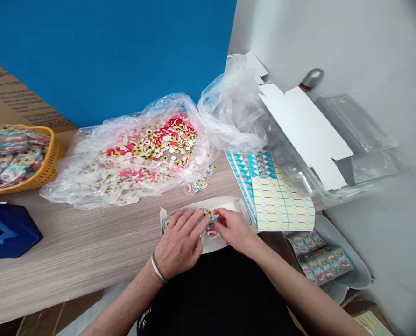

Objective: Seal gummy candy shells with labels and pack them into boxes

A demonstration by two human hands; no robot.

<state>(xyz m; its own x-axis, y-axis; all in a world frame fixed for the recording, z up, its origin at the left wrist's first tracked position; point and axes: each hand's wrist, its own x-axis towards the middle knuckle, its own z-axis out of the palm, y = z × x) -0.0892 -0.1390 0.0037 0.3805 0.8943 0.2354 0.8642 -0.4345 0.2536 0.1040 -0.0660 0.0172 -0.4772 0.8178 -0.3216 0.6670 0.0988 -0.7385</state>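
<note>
The left hand (179,242) is resting flat, fingers extended and unclenched, on a white cardboard tray (225,204). The right hand (234,228) is pinching a small clear strip of round printed pieces (209,223) over that tray, near the edge of a wood-grain laminate table (71,238). A crumpled clear plastic bag (141,154) of round pieces is lying farther off, left.

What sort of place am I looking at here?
Most likely a small hand-packing station: a clear plastic bag of loose round pieces, a yellow basket of wrapped round packs, and stacked printed card sheets.
</note>
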